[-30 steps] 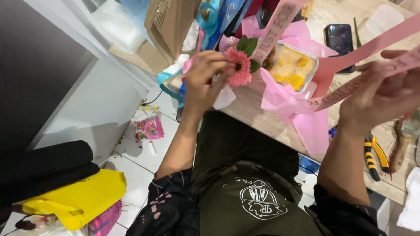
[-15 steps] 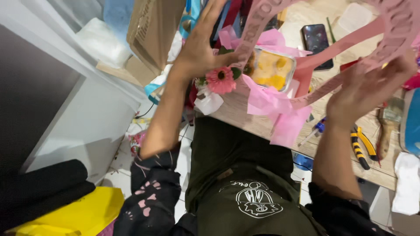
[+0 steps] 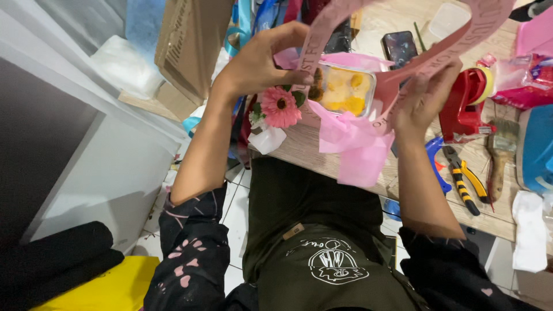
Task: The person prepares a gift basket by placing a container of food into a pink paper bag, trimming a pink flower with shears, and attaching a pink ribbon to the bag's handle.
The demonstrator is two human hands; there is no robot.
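Both hands pinch the same long pink ribbon (image 3: 461, 40), a printed band that arches over the desk (image 3: 299, 147) from one grip to the other. On the left hand (image 3: 259, 60) thumb and fingers are pressed together on one end of the band, just above a pink artificial flower (image 3: 279, 106) with green leaves. On the right hand (image 3: 423, 95) the fingers are curled up around the other end, holding it taut, with the palm turned away from the camera. Between the two hands sits a clear plastic box (image 3: 345, 86) of yellow food, wrapped below in pink tissue paper (image 3: 357, 147) that hangs over the desk's front edge. Behind the box lies a dark phone (image 3: 398, 47). Just right of the right hand stands a red tape dispenser (image 3: 464, 103), and nearer the front edge lie yellow-handled pliers (image 3: 468, 181) and a paintbrush (image 3: 502, 147). A cardboard box (image 3: 187, 40) leans at the desk's left end.
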